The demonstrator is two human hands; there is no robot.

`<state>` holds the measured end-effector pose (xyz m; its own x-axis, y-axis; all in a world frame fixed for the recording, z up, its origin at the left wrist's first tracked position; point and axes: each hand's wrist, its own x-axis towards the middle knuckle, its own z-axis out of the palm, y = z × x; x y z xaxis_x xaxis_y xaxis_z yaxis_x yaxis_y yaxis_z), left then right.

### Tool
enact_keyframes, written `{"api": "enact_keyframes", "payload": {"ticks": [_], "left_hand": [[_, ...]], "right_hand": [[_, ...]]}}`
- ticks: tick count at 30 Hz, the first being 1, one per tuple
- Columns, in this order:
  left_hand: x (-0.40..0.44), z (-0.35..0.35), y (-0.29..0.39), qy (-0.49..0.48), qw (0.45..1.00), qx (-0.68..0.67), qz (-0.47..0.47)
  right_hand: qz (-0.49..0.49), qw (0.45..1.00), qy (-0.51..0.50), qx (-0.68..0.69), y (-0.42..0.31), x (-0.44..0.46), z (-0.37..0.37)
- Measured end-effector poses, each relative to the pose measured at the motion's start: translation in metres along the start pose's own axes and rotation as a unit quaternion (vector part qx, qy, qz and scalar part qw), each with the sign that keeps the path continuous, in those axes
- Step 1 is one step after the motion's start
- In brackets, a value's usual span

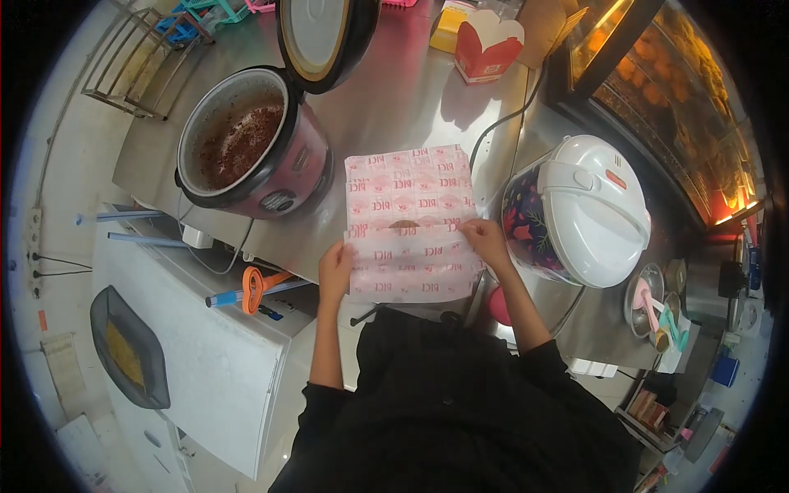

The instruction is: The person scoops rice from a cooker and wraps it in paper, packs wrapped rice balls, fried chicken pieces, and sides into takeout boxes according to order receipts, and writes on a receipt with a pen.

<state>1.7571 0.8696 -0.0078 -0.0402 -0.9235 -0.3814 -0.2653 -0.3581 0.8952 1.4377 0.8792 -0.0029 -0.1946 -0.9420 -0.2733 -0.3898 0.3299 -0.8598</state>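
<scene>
Pink-printed paper lies at the front of the steel table, its near flap clamped at the left edge between the fingers of the left hand and at the right edge between those of the right hand. A small brown patch shows at the far edge of the flap. To the left of the paper stands an open rice cooker with reddish-brown contents, to the right a white-lidded cooker, and farther back a red-and-white box

Left grip, right grip hold printed paper at opposite edges; open cooker left.
</scene>
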Motion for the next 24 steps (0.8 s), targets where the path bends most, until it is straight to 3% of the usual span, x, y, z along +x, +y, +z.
{"api": "enact_keyframes", "payload": {"ticks": [1, 2, 3, 4, 6, 7, 8, 9, 11, 13, 17, 19, 20, 22, 23, 24], "left_hand": [[0.001, 0.007, 0.006, 0.047, 0.988, 0.143, -0.021], [-0.005, 0.02, 0.014, 0.048, 0.988, 0.145, -0.022], [-0.014, 0.039, 0.025, 0.191, 0.926, 0.322, 0.04], [-0.02, 0.054, 0.031, 0.324, 0.81, 0.479, 0.099], [-0.038, 0.075, 0.002, 0.176, 0.78, 0.495, 0.339], [-0.052, 0.086, 0.015, 0.12, 0.774, 0.52, 0.34], [-0.06, 0.093, 0.03, 0.065, 0.765, 0.542, 0.34], [-0.058, 0.095, 0.03, 0.07, 0.766, 0.542, 0.338], [-0.054, 0.098, 0.025, 0.0, 0.814, 0.507, 0.285], [-0.055, 0.101, 0.027, 0.002, 0.819, 0.501, 0.279], [-0.054, 0.105, 0.027, 0.023, 0.843, 0.459, 0.28], [-0.052, 0.109, 0.027, 0.039, 0.849, 0.452, 0.27], [-0.053, 0.111, 0.027, 0.051, 0.854, 0.447, 0.261], [-0.055, 0.113, 0.026, 0.068, 0.845, 0.466, 0.253], [-0.056, 0.113, 0.025, 0.084, 0.836, 0.484, 0.247], [-0.058, 0.112, 0.024, 0.082, 0.836, 0.483, 0.248]], "right_hand": [[0.002, 1.0, -0.002, 0.002, -0.002, -0.001, 0.003], [-0.021, 0.999, 0.025, -0.035, -0.003, -0.003, 0.005], [-0.046, 0.995, 0.051, -0.073, -0.005, -0.002, 0.006], [-0.049, 0.995, 0.049, -0.072, -0.009, -0.002, 0.007], [-0.071, 0.978, 0.088, -0.177, -0.018, -0.006, 0.01], [-0.072, 0.978, 0.084, -0.179, -0.027, -0.004, 0.012], [-0.149, 0.952, 0.136, -0.23, -0.038, 0.002, 0.016], [-0.225, 0.915, 0.188, -0.276, -0.048, 0.011, 0.021], [-0.295, 0.921, 0.068, -0.246, -0.047, 0.052, 0.036], [-0.356, 0.9, 0.008, -0.251, -0.055, 0.083, 0.058], [-0.339, 0.875, -0.002, -0.347, -0.081, 0.098, 0.078], [-0.253, 0.855, -0.112, -0.439, -0.092, 0.104, 0.08], [-0.253, 0.854, -0.115, -0.439, -0.094, 0.11, 0.081], [-0.194, 0.852, -0.229, -0.428, -0.098, 0.125, 0.079], [-0.192, 0.853, -0.23, -0.428, -0.096, 0.126, 0.076], [-0.238, 0.842, -0.298, -0.382, -0.093, 0.128, 0.072]]}}
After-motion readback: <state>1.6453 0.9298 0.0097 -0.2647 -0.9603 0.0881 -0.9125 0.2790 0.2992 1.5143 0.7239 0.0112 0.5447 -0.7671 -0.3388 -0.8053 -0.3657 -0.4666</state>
